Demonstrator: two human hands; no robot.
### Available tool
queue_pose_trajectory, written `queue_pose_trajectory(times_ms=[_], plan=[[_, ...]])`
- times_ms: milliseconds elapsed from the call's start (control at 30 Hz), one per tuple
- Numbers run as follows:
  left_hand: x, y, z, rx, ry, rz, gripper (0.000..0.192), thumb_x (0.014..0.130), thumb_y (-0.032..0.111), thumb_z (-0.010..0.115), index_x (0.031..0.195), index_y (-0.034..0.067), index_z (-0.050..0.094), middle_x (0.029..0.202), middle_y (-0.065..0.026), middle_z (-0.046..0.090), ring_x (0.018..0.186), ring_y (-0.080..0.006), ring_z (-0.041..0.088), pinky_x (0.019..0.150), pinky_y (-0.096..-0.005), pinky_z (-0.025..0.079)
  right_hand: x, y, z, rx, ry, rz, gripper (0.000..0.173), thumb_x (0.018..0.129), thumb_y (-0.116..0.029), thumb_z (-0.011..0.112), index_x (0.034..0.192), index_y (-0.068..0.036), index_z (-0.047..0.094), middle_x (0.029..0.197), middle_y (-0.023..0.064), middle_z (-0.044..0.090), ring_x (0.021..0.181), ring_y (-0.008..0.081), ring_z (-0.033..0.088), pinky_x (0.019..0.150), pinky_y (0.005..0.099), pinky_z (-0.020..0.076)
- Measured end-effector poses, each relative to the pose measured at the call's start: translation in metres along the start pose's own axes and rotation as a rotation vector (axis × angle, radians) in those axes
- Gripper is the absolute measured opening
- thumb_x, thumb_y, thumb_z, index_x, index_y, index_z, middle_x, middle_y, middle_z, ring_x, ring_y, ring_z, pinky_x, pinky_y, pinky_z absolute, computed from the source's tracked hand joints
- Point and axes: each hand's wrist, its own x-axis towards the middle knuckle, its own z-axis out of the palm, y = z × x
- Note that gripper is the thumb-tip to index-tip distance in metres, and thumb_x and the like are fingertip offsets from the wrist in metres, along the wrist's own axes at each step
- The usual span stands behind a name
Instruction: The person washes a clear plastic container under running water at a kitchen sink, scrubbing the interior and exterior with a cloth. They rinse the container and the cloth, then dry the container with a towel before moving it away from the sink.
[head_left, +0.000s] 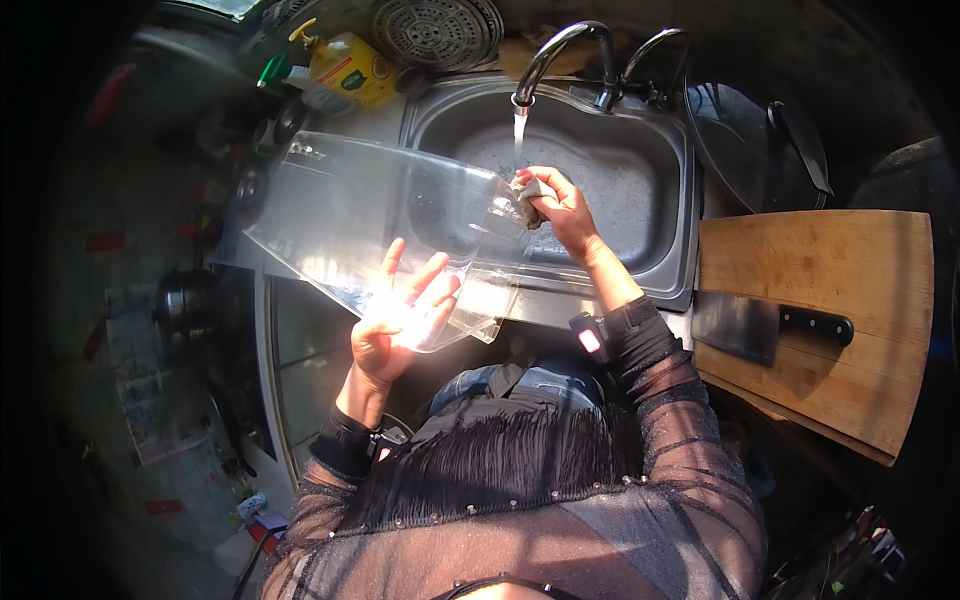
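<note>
A clear plastic bin, likely a refrigerator drawer, is tilted over the left part of the sink and the counter edge. My left hand bears it at the near side, palm up and fingers spread, seemingly seen through the plastic; strong glare hides the exact contact. In my right hand is a crumpled, light-coloured cloth, bunched at the bin's right end. Just above that hand, water runs from the chrome faucet into the stainless steel sink.
At right, a cleaver lies on a wooden cutting board. A glass pot lid leans behind it. A yellow pump bottle, a green-topped spray bottle and a round steamer rack stand behind the sink's left side.
</note>
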Motion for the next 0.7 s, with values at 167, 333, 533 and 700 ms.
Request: queue_pose_trajectory(times_ms=[167,333,533,700], plan=[[-0.023,0.007,-0.018,0.038,-0.009,-0.08,0.101,0.064,-0.002,0.059,0.151,0.018,0.009,0.142,-0.036,0.029,0.123,-0.0534,0.042,0.104,-0.0562,0.037,0.033,0.019,0.004,-0.418,-0.405,-0.106,0.03,0.087,-0.012,0.044,0.111,-0.004,0.06,0.12,0.0105,0.058,0.108,0.0213,0.054,0.094,0.0317,0.0416],[-0.042,0.015,-0.033,-0.01,-0.024,-0.205,0.107,0.062,-0.008,0.055,0.151,0.019,0.002,0.139,-0.0364,0.034,0.12,-0.0563,0.043,0.098,-0.0588,0.042,0.052,0.075,0.007,-0.569,-0.347,0.069,0.04,0.088,-0.018,0.049,0.125,-0.003,0.052,0.122,0.0203,0.056,0.118,0.0338,0.051,0.101,0.0373,0.0387],[-0.052,0.024,-0.05,-0.047,-0.127,-0.273,0.105,0.065,-0.006,0.053,0.151,0.018,-0.002,0.14,-0.0384,0.03,0.124,-0.0594,0.036,0.102,-0.0609,0.036,0.054,0.107,0.007,-0.399,-0.294,0.356,0.04,0.09,-0.021,0.049,0.121,0.003,0.052,0.121,0.0241,0.056,0.117,0.0375,0.051,0.099,0.039,0.04],[-0.049,0.027,-0.055,-0.053,-0.149,-0.283,0.105,0.064,-0.006,0.052,0.151,0.017,-0.003,0.14,-0.0396,0.029,0.124,-0.0599,0.035,0.101,-0.0621,0.035,0.048,0.079,0.037,-0.634,-0.124,-0.152,0.029,0.092,-0.017,0.049,0.114,0.002,0.054,0.107,0.0216,0.061,0.102,0.0375,0.058,0.089,0.0403,0.0466]])
